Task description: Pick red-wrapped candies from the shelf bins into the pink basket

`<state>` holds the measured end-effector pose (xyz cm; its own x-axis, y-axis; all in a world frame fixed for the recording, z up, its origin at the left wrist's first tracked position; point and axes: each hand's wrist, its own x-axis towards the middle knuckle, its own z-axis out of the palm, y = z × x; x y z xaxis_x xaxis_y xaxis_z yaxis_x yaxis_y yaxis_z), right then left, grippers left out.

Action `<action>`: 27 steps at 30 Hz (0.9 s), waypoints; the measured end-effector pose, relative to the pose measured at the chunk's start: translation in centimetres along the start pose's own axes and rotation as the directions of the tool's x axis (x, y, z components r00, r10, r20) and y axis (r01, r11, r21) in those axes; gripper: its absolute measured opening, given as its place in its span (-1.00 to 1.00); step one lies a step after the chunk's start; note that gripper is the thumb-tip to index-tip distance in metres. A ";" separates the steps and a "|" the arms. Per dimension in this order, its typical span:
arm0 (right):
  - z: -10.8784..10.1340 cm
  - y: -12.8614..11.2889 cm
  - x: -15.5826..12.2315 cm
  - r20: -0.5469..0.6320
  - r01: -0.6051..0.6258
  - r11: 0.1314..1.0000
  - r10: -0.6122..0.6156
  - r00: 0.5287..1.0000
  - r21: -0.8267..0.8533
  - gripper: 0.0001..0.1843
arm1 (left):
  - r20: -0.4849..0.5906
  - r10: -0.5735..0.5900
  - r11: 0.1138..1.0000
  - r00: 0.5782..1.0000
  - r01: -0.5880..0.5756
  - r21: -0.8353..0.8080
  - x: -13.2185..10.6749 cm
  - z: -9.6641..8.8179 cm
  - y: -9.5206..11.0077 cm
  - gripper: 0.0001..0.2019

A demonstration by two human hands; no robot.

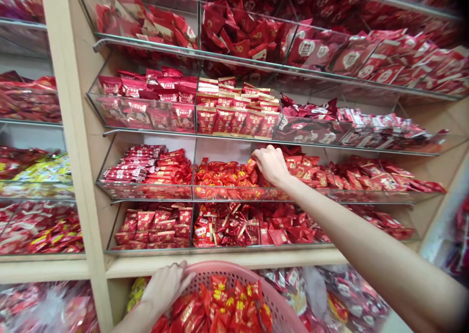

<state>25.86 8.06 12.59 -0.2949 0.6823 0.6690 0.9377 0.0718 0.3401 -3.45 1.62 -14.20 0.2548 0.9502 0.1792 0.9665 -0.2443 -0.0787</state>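
- Across the whole wall ahead, a pale wooden shelf unit [73, 142] fills the view. The room looks like a narrow shop aisle, with a second bay of the same shelving at the left edge and a blurred rack at the right.
- On each shelf stand clear bins [146, 192] with low front lips. Clear dividers split them, so each kind of wrapper probably stays apart and can be seen from the front.
- Below the unit's lowest wooden ledge, at the bottom edge of the view, a pink basket [234, 270] is held close under the bins. It carries a heap of red and gold packets [227, 303].
- The left hand [166, 286] is at the basket's near-left rim. Its grip is clenched over the rim, a hold that likely keeps the basket level and steady.
- The right hand [271, 164] reaches up and across to the third shelf from the top, into the middle bin at its right divider.
- Its fingers curl down into the loose red sweets [223, 174] piled there. The fingertips are buried among the wrappers, so I cannot tell whether the grip has closed on any.
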 end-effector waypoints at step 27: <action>4.3 -4.6 -21.6 0.198 0.101 0.592 -0.418 0.887 0.800 -0.74 | 0.034 0.021 0.994 0.999 -0.024 0.108 -0.1 -1.3 0.9 -0.53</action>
<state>28.72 -3.89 -6.25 -0.6168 0.7189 0.3205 0.6726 0.6929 -0.2597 -2.56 1.07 -13.01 0.2734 0.9510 0.1443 0.9511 -0.2448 -0.1886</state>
